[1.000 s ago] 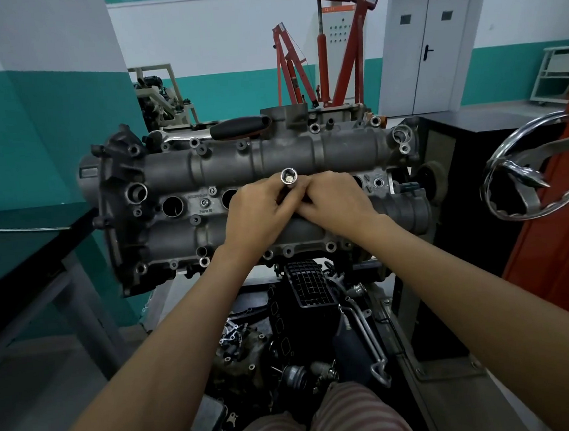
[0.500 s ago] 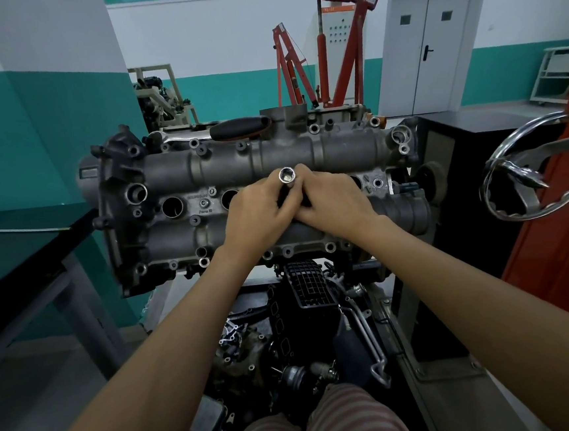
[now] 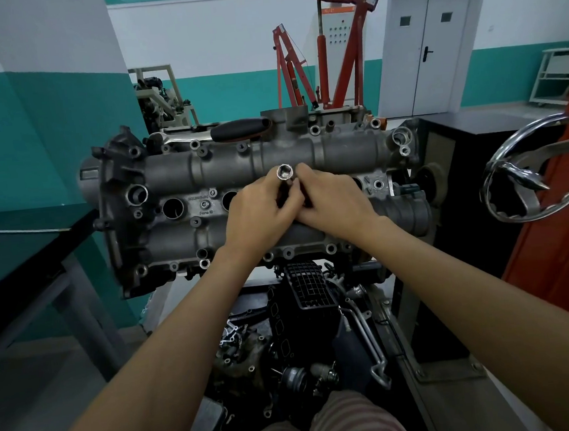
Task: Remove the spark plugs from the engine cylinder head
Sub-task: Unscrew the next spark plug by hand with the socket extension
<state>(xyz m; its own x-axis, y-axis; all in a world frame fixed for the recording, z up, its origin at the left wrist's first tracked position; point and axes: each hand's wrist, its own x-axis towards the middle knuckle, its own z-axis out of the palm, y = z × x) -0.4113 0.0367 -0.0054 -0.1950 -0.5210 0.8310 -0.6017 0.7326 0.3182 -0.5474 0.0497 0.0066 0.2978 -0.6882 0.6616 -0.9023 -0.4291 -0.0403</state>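
We see the engine cylinder head [image 3: 255,169] lying lengthwise across the middle of the view. Over its central row of plug wells, our left hand [image 3: 259,214] curls its fingers around a long chrome socket [image 3: 285,175] that stands upright with its open end facing up. Our right hand [image 3: 331,201] presses in against the socket from the other side, fingers bent around its shaft. Two open plug wells [image 3: 173,208] lie left of our hands. The spark plugs themselves are hidden.
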